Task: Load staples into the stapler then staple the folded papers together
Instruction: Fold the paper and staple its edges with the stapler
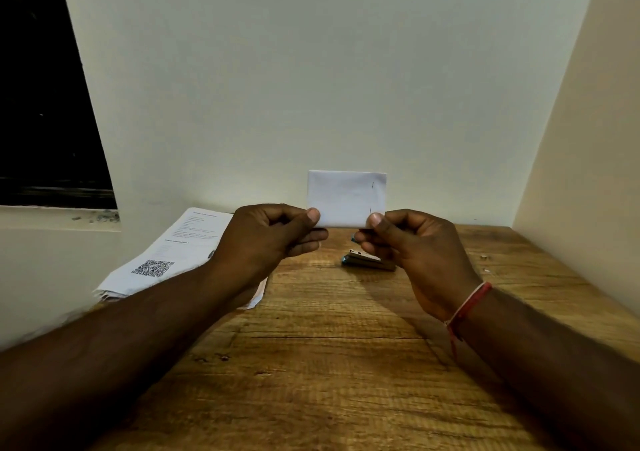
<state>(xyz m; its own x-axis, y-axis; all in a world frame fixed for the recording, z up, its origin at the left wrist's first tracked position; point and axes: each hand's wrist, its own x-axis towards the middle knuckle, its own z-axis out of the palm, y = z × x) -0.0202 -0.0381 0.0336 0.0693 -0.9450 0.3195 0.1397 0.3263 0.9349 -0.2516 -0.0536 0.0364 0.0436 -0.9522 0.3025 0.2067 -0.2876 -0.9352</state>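
Head view: folded papers (346, 196) pinched upright between both hands' fingers (311, 216).

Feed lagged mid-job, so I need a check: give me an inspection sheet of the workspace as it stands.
Surface: wooden table.
Job's things: folded paper held upright above the table, two staples along its right edge; stapler lying on the table, partly hidden by the right hand.
Clutter: stack of printed sheets, QR code on top, at the table's left.
Hands: left hand pinches the paper's lower left corner; right hand pinches the lower right corner.
Cables: nothing seen.
Surroundings: pale wall behind and at right; dark window at left.
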